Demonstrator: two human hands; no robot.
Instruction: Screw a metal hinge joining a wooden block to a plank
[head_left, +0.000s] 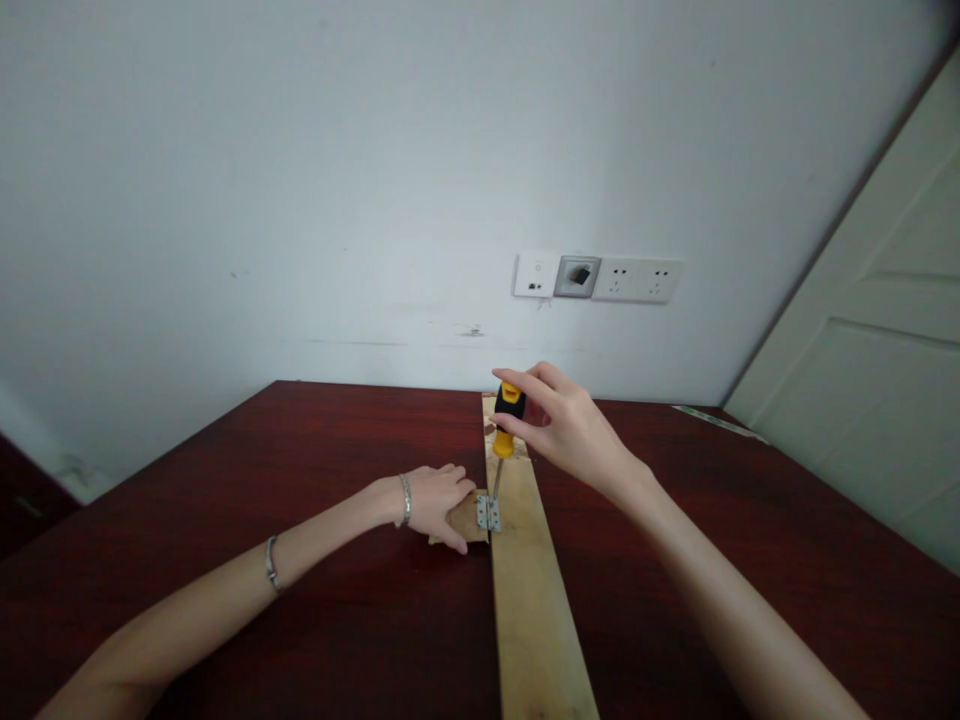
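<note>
Far left: your left forearm lies across the dark red-brown wooden table (300,480), with a thin silver bracelet (271,565) at mid-forearm and a second silver bangle (406,499) at the wrist.

Your left hand (435,500) lies on the small brown wooden block (466,520). The fingers are curled over its top and the thumb lies along its near edge, so the block is grasped and held flat on the table.

Just right of the block, touching it, is the small silver metal hinge (488,513). It bridges the block and the left edge of the long pale wooden plank (532,600), which runs from the near edge to the far edge of the table.

The yellow-and-black-handled screwdriver (508,415) stands nearly upright, leaning slightly right at the top. Its thin shaft comes down to the hinge; I cannot tell which screw hole the tip meets.

Your right hand (570,430) pinches the handle between thumb and fingertips, with the index finger arched over the black cap.

Far wall: a white row of wall sockets (600,278). Far right: a white panelled door (877,400).
</note>
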